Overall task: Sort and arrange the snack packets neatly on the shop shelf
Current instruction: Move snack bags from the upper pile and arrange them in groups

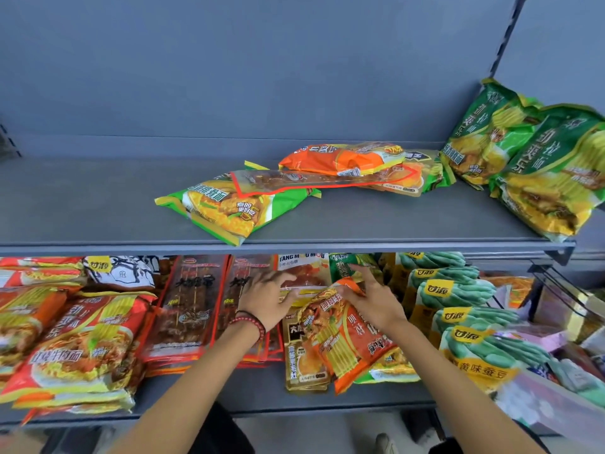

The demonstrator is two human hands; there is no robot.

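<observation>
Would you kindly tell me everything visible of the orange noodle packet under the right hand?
The orange noodle packet is glossy, crinkled plastic printed with a noodle picture, yellow stripes and white characters. It lies tilted on the lower shelf, atop a gold packet and a green packet, its crumpled top end gripped by the right hand.

A red bead bracelet point(256, 323) lies beside a thin black band point(244, 312), and a pale shoe point(386, 444) shows below.

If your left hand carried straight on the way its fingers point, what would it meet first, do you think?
Probably the white TANG MOU MOU packet, just beyond the fingertips of the left hand, which point up and to the right; depth is unclear, so the gap is hard to judge.
</observation>
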